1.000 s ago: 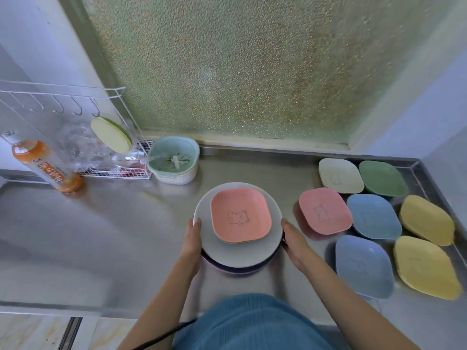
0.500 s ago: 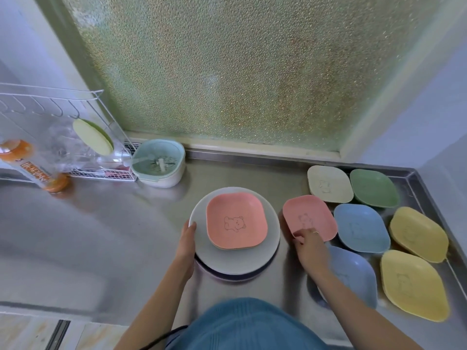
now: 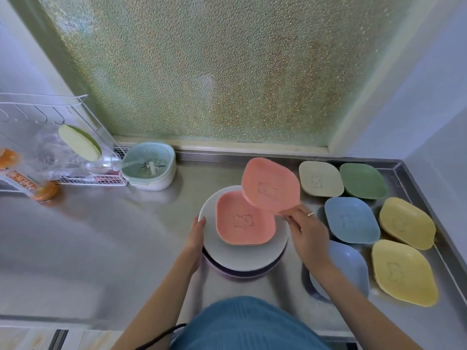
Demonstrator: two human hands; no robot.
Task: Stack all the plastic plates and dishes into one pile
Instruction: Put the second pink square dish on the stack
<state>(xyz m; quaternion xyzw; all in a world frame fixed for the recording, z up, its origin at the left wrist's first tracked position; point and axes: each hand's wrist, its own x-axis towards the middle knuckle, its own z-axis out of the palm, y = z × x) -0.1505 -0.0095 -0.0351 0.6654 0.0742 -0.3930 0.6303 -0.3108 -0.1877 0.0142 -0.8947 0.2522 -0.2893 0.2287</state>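
Observation:
A pile of round plates (image 3: 242, 258) stands on the steel counter, white on top, with a pink square dish (image 3: 243, 223) lying on it. My left hand (image 3: 195, 238) rests against the pile's left rim. My right hand (image 3: 307, 231) pinches the near edge of a second pink dish (image 3: 270, 189), held tilted in the air above the pile's right side. To the right lie a cream dish (image 3: 321, 181), a green dish (image 3: 362, 180), two blue dishes (image 3: 351, 219) (image 3: 351, 269) and two yellow dishes (image 3: 406, 223) (image 3: 404, 271).
A mint strainer bowl (image 3: 149, 166) sits at the back left beside a white wire rack (image 3: 63, 147) holding a pale green plate (image 3: 79, 142). An orange drink bottle (image 3: 22, 178) lies at the far left. A raised counter edge (image 3: 427, 210) runs along the right.
My right hand left the pile's right rim, took hold of the pink dish on the counter and lifted it up and left over the pile. My left hand stayed on the rim.

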